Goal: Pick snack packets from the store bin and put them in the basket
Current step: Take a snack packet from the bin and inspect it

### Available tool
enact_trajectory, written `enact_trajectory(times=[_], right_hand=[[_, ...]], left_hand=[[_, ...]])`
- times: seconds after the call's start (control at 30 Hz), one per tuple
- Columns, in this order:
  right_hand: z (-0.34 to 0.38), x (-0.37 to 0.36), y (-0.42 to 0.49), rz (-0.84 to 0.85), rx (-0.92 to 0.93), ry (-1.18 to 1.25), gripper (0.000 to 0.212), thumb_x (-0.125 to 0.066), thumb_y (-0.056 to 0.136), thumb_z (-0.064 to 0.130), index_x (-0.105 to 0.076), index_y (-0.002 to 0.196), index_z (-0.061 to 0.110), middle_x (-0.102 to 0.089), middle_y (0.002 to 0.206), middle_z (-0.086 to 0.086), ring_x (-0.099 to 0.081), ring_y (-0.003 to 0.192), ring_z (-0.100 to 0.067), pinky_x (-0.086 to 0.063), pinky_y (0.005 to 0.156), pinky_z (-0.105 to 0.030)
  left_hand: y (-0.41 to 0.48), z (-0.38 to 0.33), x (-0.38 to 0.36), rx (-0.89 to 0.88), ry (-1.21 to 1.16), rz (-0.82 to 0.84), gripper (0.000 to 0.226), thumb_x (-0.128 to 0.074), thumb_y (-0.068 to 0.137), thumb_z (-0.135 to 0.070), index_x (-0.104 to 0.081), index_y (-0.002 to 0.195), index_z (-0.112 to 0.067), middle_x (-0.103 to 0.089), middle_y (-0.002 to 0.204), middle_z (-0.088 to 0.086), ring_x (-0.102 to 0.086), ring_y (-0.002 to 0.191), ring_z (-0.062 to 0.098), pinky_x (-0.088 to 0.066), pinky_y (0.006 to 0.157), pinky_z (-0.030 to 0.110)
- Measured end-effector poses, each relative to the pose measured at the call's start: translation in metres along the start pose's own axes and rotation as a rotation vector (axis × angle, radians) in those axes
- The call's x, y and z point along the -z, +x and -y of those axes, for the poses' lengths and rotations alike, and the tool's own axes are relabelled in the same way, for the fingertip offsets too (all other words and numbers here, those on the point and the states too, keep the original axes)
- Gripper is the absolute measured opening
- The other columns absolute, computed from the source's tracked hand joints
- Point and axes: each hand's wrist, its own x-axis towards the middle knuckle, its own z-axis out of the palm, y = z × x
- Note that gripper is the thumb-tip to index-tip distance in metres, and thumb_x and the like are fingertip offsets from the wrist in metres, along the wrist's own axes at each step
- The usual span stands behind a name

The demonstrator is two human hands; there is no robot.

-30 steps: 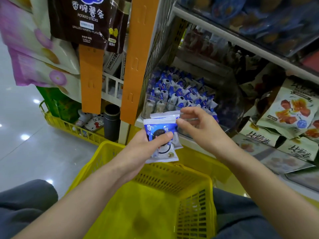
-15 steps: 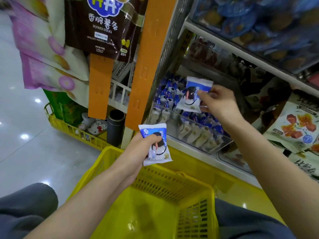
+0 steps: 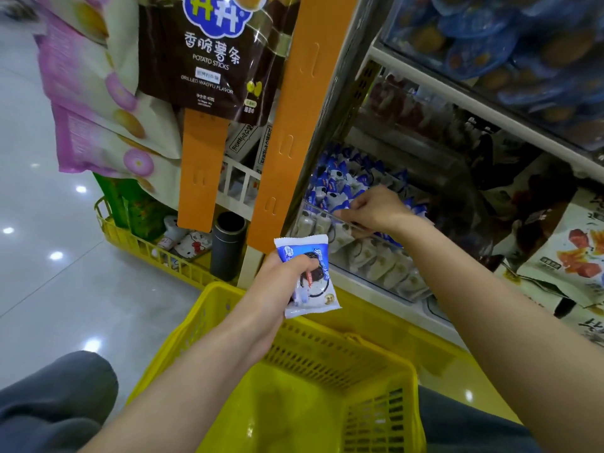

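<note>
Over the far rim of the basket (image 3: pixel 183 338), dead centre of frame: left hand (image 3: pixel 277 282) grips one snack packet (image 3: pixel 313 282), thumb across its face, fingers behind. Right hand (image 3: pixel 379 209) is at 2 o'clock from it, down inside the store bin (image 3: pixel 369 256) among the loose packets (image 3: pixel 340 178), fingers curled into the pile. Can't tell if it has one pinched. Basket body sits at 6 o'clock.

Risks, my read:
- Left packet hangs right above the far rim, not the basket's middle. Released here, it may clip the rim and fall to the shelf side at 12 o'clock.
- Right hand rakes close to the bin's front wall, so it could shove packets over the lip or lift two stuck together.

Vs half a second back: right hand had a packet raised above the bin. Now it's lowered into the bin and that packet doesn't show in its grip. Left hand and its packet are about where they were.
</note>
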Motion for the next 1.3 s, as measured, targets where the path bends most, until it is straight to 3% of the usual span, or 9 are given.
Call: enact_trajectory(times=[0.13,0.23,0.33,0.47,0.7,0.87,1.03,1.17,1.3], right_hand=[[0.000,0.001,0.003,0.052,-0.002,-0.016,0.043,-0.064,0.086,0.032,-0.040,0.054,0.015,-0.050,0.053,-0.005,-0.059,0.046,-0.006,-0.042,0.049,-0.015],[0.002,0.005,-0.005,0.086,-0.018,-0.009,0.034,-0.056,0.090,0.037,-0.057,0.073,0.008,-0.059,0.066,-0.015,-0.056,0.049,-0.008,-0.042,0.052,-0.017],[0.001,0.005,-0.024,-0.159,0.082,0.059,0.032,-0.052,0.093,0.034,-0.065,0.103,0.007,-0.066,0.090,-0.012,-0.055,0.071,-0.009,-0.042,0.061,-0.011],[-0.007,-0.006,-0.083,-0.451,0.386,0.348,0.014,-0.051,0.094,0.024,-0.061,0.104,0.022,-0.064,0.090,0.010,-0.057,0.079,0.001,-0.040,0.065,-0.003],[-0.040,-0.062,-0.126,0.022,0.174,0.749,0.010,-0.059,0.088,0.012,-0.060,0.091,0.021,-0.066,0.083,0.001,-0.060,0.068,0.002,-0.053,0.065,-0.019],[-0.056,-0.073,-0.130,0.213,0.043,1.010,0.017,-0.063,0.082,-0.001,-0.061,0.085,0.015,-0.065,0.076,0.001,-0.061,0.057,0.001,-0.050,0.056,-0.012],[-0.061,-0.087,-0.133,0.078,0.117,0.887,0.008,-0.066,0.083,0.012,-0.064,0.078,0.019,-0.065,0.075,-0.002,-0.056,0.070,-0.011,-0.049,0.065,-0.026],[-0.068,-0.092,-0.131,-0.266,0.410,0.335,0.008,-0.065,0.084,0.028,-0.068,0.083,0.020,-0.060,0.076,0.012,-0.054,0.072,-0.003,-0.042,0.063,-0.018],[-0.074,-0.092,-0.128,-0.326,0.271,0.470,0.008,-0.063,0.085,0.026,-0.063,0.078,0.027,-0.063,0.074,0.012,-0.057,0.069,0.002,-0.043,0.062,-0.012]], left_hand=[[0.001,0.000,-0.002,0.019,0.000,0.005,0.024,-0.056,0.088,-0.011,-0.052,0.108,0.001,-0.066,0.071,0.011,-0.064,0.082,0.031,-0.053,0.086,0.047],[0.000,0.001,-0.004,0.059,0.015,-0.006,0.032,-0.054,0.089,-0.014,-0.052,0.118,0.001,-0.067,0.098,0.020,-0.064,0.085,0.032,-0.051,0.088,0.046],[-0.001,0.005,-0.005,0.037,0.056,-0.018,0.030,-0.051,0.092,-0.016,-0.052,0.119,-0.002,-0.067,0.099,0.019,-0.065,0.084,0.029,-0.051,0.085,0.042],[-0.004,0.013,-0.006,-0.051,0.129,0.005,0.024,-0.049,0.094,-0.017,-0.053,0.117,-0.011,-0.070,0.095,0.008,-0.069,0.076,0.017,-0.056,0.071,0.028],[-0.007,0.032,-0.009,-0.135,0.264,0.073,0.018,-0.050,0.094,-0.012,-0.059,0.109,-0.010,-0.070,0.100,0.009,-0.067,0.078,0.009,-0.053,0.067,0.018],[-0.002,0.049,-0.005,-0.239,0.498,0.072,0.009,-0.053,0.092,-0.014,-0.060,0.089,-0.009,-0.063,0.082,0.005,-0.058,0.076,0.013,-0.046,0.068,0.020],[0.007,0.057,0.001,-0.159,0.494,0.052,0.019,-0.054,0.091,-0.018,-0.061,0.089,-0.001,-0.064,0.081,0.011,-0.060,0.076,0.016,-0.045,0.067,0.028],[0.010,0.059,0.000,0.034,0.390,0.070,0.024,-0.055,0.089,-0.025,-0.067,0.100,-0.008,-0.072,0.094,0.010,-0.066,0.084,0.021,-0.047,0.070,0.032],[0.012,0.062,-0.003,0.062,0.372,0.105,0.026,-0.063,0.082,-0.028,-0.067,0.103,-0.014,-0.074,0.094,0.004,-0.068,0.089,0.019,-0.051,0.079,0.034]])
